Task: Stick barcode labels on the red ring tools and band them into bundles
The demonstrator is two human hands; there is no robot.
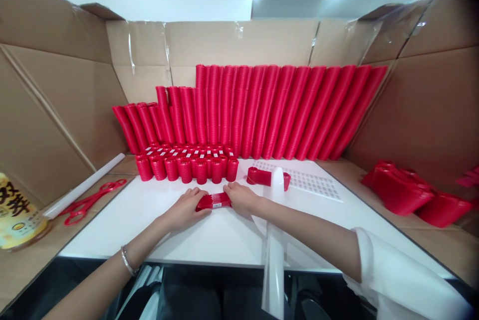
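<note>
Near the middle of the white table (149, 225), a short red stack (215, 201) with a small white label on its front lies between my two hands. The fingers of my left hand (189, 206) close on its left end. My right hand (239, 197) grips the right end. Just behind them stand rows of short red stacks (186, 170) with white labels on some tops. Another red bundle (262, 176) lies to the right, partly hidden by a clear plastic roll (276, 240).
Tall red stacks (258, 110) line the cardboard back wall (239, 43). A sticker sheet (314, 184) lies at right. At left are red scissors (90, 201), a white roll (86, 185) and a yellow-labelled container (18, 215). More red pieces (400, 188) sit far right.
</note>
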